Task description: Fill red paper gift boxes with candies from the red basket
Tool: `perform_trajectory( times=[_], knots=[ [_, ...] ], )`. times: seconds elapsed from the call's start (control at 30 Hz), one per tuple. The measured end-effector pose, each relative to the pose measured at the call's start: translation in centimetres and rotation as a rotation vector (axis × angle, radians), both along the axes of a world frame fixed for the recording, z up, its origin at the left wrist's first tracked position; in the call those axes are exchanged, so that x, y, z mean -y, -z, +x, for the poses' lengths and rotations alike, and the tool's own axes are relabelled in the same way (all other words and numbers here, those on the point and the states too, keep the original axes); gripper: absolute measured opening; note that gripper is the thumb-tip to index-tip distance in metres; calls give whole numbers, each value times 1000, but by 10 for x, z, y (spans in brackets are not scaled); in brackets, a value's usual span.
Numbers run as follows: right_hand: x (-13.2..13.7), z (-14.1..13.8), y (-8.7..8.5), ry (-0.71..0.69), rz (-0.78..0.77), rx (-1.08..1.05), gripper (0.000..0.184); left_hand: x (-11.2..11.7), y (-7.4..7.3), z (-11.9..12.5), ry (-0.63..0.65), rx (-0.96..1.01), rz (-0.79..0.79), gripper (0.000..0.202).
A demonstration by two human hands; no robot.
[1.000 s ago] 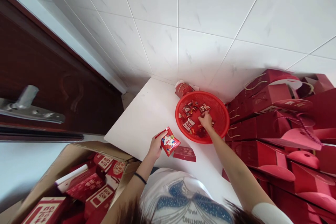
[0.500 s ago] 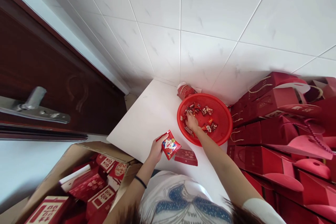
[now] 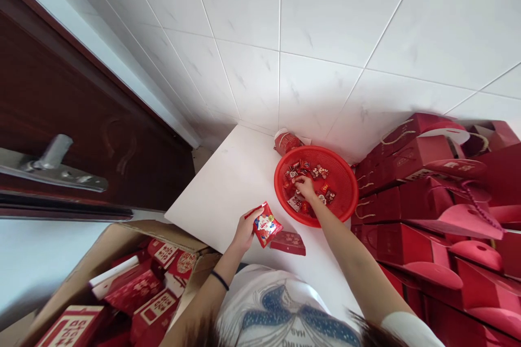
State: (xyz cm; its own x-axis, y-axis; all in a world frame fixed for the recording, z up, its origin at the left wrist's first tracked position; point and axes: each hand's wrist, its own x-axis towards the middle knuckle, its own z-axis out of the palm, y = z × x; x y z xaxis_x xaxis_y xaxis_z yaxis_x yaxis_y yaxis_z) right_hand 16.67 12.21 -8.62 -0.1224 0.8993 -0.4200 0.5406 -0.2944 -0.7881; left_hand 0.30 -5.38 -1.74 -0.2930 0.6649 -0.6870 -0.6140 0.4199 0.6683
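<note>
In the head view, the right hand (image 3: 306, 187) is inside the basket (image 3: 347, 190), fingers narrow, among the sweets (image 3: 321, 172); I cannot tell if it grips one. The left hand (image 3: 245, 229), nearer and leftward, holds a packet (image 3: 266, 225) beside the box (image 3: 290, 244), which lies lengthwise left to right.

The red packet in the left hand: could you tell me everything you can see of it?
The red packet is roughly four-sided and glossy, apparently thin film. Its printed face, turned up, carries a white patch with blue areas and a round yellow mark. The left hand grips its left side, thumb on top, askew above the white table. It appears close to the red box; contact is unclear.
</note>
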Motion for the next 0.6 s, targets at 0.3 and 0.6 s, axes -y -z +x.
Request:
perform_trajectory(
  times=[0.3,0.6],
  knots=[
    [-3,8,-4,218,-199,-431,9,5,7,-1,-26,2,-13,35],
    [-4,11,-1,261,-287,-498,19,5,10,-2,-46,-3,-29,33]
  ],
)
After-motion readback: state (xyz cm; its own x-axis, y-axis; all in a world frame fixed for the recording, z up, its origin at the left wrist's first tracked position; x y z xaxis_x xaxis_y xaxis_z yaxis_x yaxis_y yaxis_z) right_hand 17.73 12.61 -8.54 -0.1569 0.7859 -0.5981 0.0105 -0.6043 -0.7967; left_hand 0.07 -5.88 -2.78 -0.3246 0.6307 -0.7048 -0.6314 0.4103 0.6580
